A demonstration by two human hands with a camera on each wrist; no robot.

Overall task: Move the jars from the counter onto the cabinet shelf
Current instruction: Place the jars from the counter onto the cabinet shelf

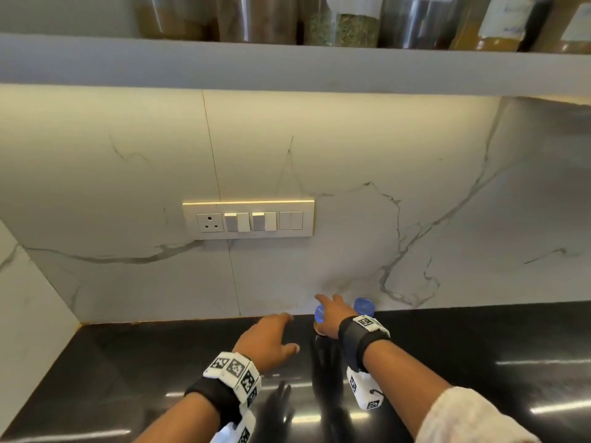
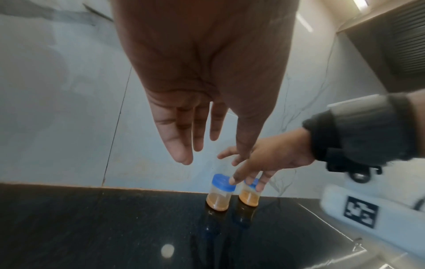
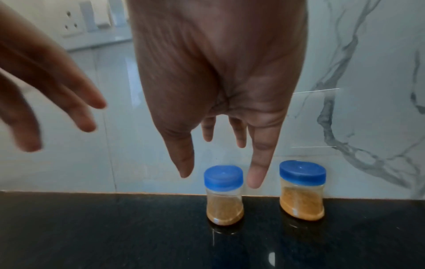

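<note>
We are reaching our right hand [image 3: 218, 87], fingers spread and straight, down over the left of two small clear plastic jars with blue lids [image 3: 224, 195], gripping nothing yet. Our left hand [image 2: 202, 72] is hovering released beside it, holding nothing. Both jars, the second [image 3: 302, 191] just to the right, are standing upright on the glossy black bench [image 3: 92, 233] against the white marble wall [image 1: 351, 155], each part-filled with orange-brown powder.

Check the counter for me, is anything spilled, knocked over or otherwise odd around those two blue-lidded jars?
Nothing stands out. Both jars, left jar and right jar, stand upright on the black counter against the marble backsplash, lids on, with no powder spilled. The right hand and left hand are open, holding nothing.
</note>
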